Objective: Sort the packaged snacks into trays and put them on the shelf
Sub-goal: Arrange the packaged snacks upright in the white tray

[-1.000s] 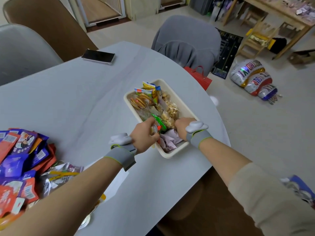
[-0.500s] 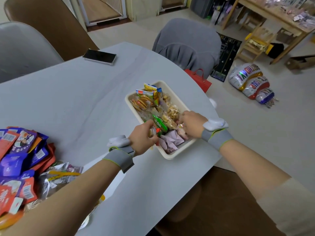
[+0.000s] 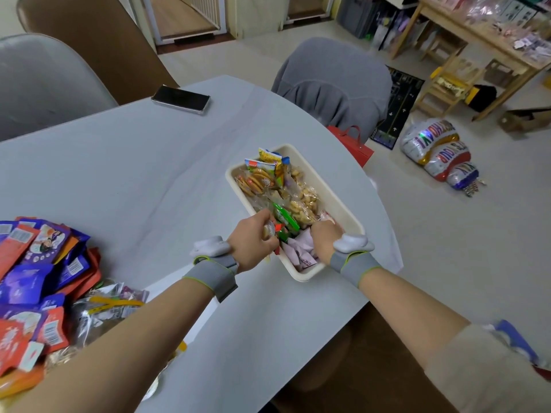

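Your left hand [image 3: 253, 242] pinches a small packet at the tray [image 3: 334, 189]'s near-left rim, your right hand [image 3: 326, 236] curls among packets at its near end; the tray's long axis runs away from you across the counter [image 3: 134, 162].

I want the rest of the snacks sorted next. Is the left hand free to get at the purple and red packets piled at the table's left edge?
Probably not right away: the left hand grips a small snack at the tray, though nothing blocks the way back to the packets.
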Demonstrator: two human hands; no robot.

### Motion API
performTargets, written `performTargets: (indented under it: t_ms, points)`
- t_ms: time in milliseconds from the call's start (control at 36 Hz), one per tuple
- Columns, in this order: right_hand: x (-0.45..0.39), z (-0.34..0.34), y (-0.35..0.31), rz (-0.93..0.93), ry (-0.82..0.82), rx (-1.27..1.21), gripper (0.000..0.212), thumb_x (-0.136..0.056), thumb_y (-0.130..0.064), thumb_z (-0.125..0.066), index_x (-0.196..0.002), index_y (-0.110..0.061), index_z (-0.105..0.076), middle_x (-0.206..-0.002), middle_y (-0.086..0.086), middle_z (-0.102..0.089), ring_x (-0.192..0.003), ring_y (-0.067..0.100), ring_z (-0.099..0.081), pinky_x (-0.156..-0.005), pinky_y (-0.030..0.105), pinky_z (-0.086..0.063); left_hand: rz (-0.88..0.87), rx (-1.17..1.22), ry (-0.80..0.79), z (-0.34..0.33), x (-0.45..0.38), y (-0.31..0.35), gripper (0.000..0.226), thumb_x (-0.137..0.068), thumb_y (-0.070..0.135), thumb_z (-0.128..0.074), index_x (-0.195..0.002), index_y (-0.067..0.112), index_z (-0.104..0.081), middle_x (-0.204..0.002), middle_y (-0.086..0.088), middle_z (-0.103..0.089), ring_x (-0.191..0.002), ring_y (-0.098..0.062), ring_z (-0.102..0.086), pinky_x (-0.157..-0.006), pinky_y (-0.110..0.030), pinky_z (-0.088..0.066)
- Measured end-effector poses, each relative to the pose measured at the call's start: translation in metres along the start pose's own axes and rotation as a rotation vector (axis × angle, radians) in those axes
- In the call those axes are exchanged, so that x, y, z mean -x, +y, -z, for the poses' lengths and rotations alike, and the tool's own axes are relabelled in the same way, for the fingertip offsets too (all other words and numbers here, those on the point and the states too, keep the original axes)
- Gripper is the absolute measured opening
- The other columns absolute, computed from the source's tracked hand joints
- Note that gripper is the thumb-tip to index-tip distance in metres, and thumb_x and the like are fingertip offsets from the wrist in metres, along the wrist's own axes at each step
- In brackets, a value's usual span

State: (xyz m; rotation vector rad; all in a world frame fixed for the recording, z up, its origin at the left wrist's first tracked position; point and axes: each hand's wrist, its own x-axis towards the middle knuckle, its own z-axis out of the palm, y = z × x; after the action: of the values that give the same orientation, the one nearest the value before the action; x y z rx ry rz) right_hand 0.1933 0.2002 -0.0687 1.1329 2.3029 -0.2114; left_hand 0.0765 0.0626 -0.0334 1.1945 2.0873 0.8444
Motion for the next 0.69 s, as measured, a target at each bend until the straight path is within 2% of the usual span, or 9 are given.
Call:
performTargets:
  t_ms: [56, 139, 194, 306, 389, 583, 694]
  points:
    - [-0.003, -0.005, 0.001, -0.014, 0.003, -0.054, 0.030, -0.090, 0.000, -0.048, -0.118, 0.001, -0.059, -0.123, 0.017, -0.060, -0.113, 0.032, -0.059, -0.092, 0.038, -0.048, 0.000, 0.008, -0.009, 0.000, 0.000, -0.001, 0.016, -0.084, 0.011, -0.060, -0.096, 0.014, -0.051, -0.081, -0.002, -0.060, -0.063, -0.013, -0.050, -0.050, -0.012, -0.036]
    - [-0.007, -0.004, -0.001, -0.010, 0.007, -0.100, 0.028, -0.089, -0.011, -0.056, -0.115, -0.002, -0.059, -0.121, 0.016, -0.062, -0.110, 0.032, -0.061, -0.082, 0.034, -0.048, -0.006, 0.010, -0.008, -0.001, -0.001, -0.003, 0.015, -0.083, 0.010, -0.060, -0.093, 0.016, -0.050, -0.081, -0.003, -0.061, -0.067, -0.019, -0.053, -0.050, -0.012, -0.037]
    - [-0.007, -0.001, -0.001, -0.026, 0.018, -0.085, 0.035, -0.088, -0.019, -0.059, -0.119, -0.004, -0.055, -0.126, 0.014, -0.058, -0.116, 0.032, -0.055, -0.091, 0.038, -0.047, -0.006, 0.012, -0.005, 0.000, -0.001, -0.004, 0.016, -0.082, 0.010, -0.059, -0.091, 0.018, -0.048, -0.080, -0.002, -0.061, -0.068, -0.020, -0.054, -0.051, -0.013, -0.038]
    - [-0.009, -0.005, -0.002, -0.003, 0.035, -0.043, 0.038, -0.092, -0.016, -0.052, -0.128, -0.006, -0.045, -0.137, 0.014, -0.043, -0.131, 0.030, -0.037, -0.105, 0.042, -0.037, -0.006, 0.029, -0.011, 0.001, -0.002, -0.003, 0.016, -0.082, 0.008, -0.059, -0.090, 0.017, -0.049, -0.071, 0.004, -0.058, -0.062, -0.016, -0.054, -0.051, -0.012, -0.040]
    - [-0.010, -0.007, 0.000, -0.007, 0.032, -0.072, 0.038, -0.089, -0.020, -0.055, -0.124, -0.008, -0.045, -0.133, 0.013, -0.047, -0.127, 0.030, -0.043, -0.101, 0.046, -0.041, -0.008, 0.019, -0.012, 0.000, -0.003, -0.004, 0.016, -0.082, 0.009, -0.059, -0.090, 0.018, -0.048, -0.074, 0.002, -0.058, -0.064, -0.017, -0.053, -0.049, -0.012, -0.037]
    - [-0.015, -0.002, -0.004, -0.068, -0.027, -0.149, 0.030, -0.088, -0.018, -0.058, -0.118, -0.010, -0.056, -0.125, 0.012, -0.058, -0.116, 0.031, -0.055, -0.094, 0.036, -0.045, -0.010, 0.013, -0.013, -0.002, -0.001, -0.003, 0.017, -0.082, 0.009, -0.059, -0.091, 0.017, -0.047, -0.080, -0.003, -0.060, -0.067, -0.020, -0.052, -0.051, -0.013, -0.036]
    - [-0.032, -0.013, -0.004, -0.154, -0.065, -0.213, 0.028, -0.086, -0.020, -0.054, -0.113, -0.014, -0.061, -0.126, 0.012, -0.058, -0.117, 0.036, -0.053, -0.099, 0.048, -0.043, -0.004, 0.020, -0.021, 0.000, 0.001, -0.004, 0.017, -0.082, 0.009, -0.059, -0.089, 0.018, -0.047, -0.079, -0.003, -0.061, -0.069, -0.021, -0.054, -0.055, -0.021, -0.040]
